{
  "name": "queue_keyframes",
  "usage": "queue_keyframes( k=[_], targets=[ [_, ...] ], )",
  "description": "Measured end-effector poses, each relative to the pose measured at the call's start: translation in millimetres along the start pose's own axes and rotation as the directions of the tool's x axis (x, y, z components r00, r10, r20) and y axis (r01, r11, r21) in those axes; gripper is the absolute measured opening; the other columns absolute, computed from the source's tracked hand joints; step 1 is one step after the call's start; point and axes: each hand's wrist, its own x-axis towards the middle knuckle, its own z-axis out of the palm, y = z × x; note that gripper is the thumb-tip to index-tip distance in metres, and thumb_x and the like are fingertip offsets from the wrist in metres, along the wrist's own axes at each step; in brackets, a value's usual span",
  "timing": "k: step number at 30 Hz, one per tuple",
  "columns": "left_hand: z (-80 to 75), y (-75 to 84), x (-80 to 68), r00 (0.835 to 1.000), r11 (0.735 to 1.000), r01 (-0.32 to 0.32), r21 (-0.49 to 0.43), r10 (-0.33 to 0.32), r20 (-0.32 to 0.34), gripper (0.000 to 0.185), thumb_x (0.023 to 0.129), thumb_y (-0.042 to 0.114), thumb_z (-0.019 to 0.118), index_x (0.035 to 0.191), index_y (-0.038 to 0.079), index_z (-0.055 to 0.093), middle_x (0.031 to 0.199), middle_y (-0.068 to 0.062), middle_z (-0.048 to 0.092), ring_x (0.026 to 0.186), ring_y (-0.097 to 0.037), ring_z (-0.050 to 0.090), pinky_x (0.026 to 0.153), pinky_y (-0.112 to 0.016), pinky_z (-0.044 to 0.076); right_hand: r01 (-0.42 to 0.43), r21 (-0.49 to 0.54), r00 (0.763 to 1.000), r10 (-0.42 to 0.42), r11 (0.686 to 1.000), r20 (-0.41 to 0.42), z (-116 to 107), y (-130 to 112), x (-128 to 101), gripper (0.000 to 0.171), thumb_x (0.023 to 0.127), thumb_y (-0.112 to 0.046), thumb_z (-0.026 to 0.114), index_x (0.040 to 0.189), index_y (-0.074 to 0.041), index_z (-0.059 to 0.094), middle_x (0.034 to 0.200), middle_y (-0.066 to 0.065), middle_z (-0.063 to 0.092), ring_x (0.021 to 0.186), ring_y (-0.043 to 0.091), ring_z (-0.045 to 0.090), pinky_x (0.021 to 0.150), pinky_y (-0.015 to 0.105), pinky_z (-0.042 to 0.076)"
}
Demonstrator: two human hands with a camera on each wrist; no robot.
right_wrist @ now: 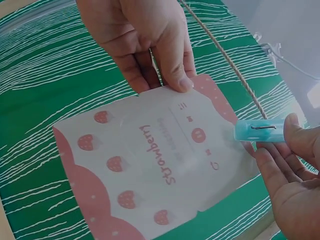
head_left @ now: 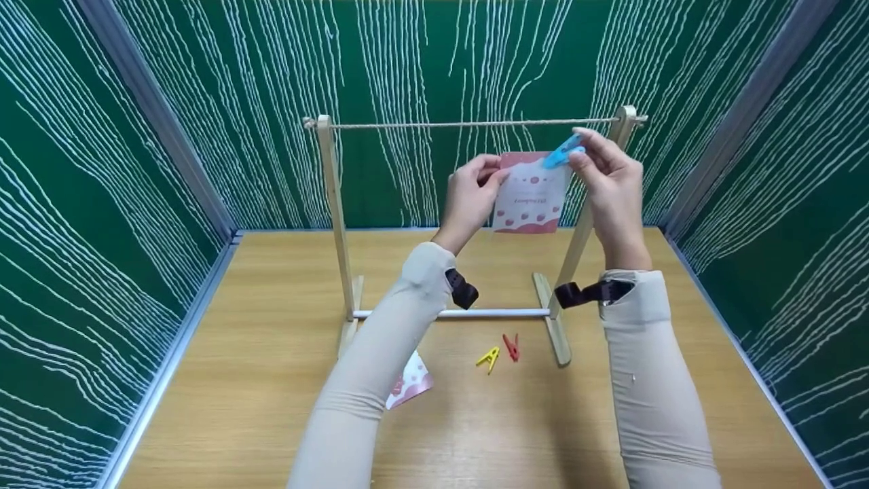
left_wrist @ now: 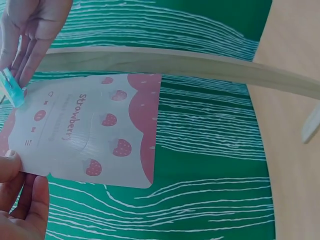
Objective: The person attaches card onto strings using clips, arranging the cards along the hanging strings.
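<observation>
Evidently the left hand [head_left: 470,197] is pinching the strawberry pouch's [head_left: 531,193] top corner just under the twine line [head_left: 475,124] while the right hand [head_left: 607,178] is squeezing a blue clothespin [head_left: 563,152] onto the other corner, steadying it for pegging.

word "Strawberry" in pink script down the middle of the pink-and-white strawberry card [right_wrist: 155,165], a smaller faint line of print beside it too blurred to read, tiny unreadable print on the same card in the head view
</observation>
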Motion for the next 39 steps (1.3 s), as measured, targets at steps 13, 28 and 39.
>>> queue_keyframes(
  k=[13,28,39],
  targets=[
    [1.4,16.6,12.3,0.999,1.000,-0.003,0.003,0.003,-0.035,0.025,0.094,0.016,0.060,0.117,0.008,0.063,0.111,-0.005,0.070,0.090,-0.011,0.061,0.082,-0.016,0.050,0.046,0.082,0.990,-0.035,0.996,-0.136,9.4,-12.3,12.2,0.031,0.084,-0.013,0.069,0.114,-0.006,0.069,0.105,0.005,0.066,0.093,0.016,0.057,0.095,0.024,0.048],
    [5.7,21.8,20.1,0.999,1.000,0.010,0.003,-0.010,-0.042,0.026,0.095,0.016,0.058,0.120,0.008,0.062,0.113,-0.005,0.069,0.094,-0.009,0.062,0.084,-0.014,0.049,0.112,0.151,0.973,-0.077,0.982,-0.218,10.2,-19.1,20.5,0.022,0.086,-0.008,0.067,0.107,-0.005,0.072,0.103,0.006,0.064,0.097,0.018,0.055,0.099,0.027,0.047],
    [7.3,23.1,22.0,0.999,1.000,-0.005,0.010,0.005,-0.041,0.025,0.095,0.016,0.059,0.118,0.008,0.063,0.111,-0.004,0.070,0.092,-0.009,0.062,0.083,-0.014,0.049,0.135,0.113,0.969,-0.107,0.984,-0.221,13.9,-23.7,26.9,0.021,0.085,-0.006,0.068,0.105,-0.004,0.073,0.100,0.005,0.065,0.091,0.016,0.056,0.095,0.025,0.048]
  ],
)
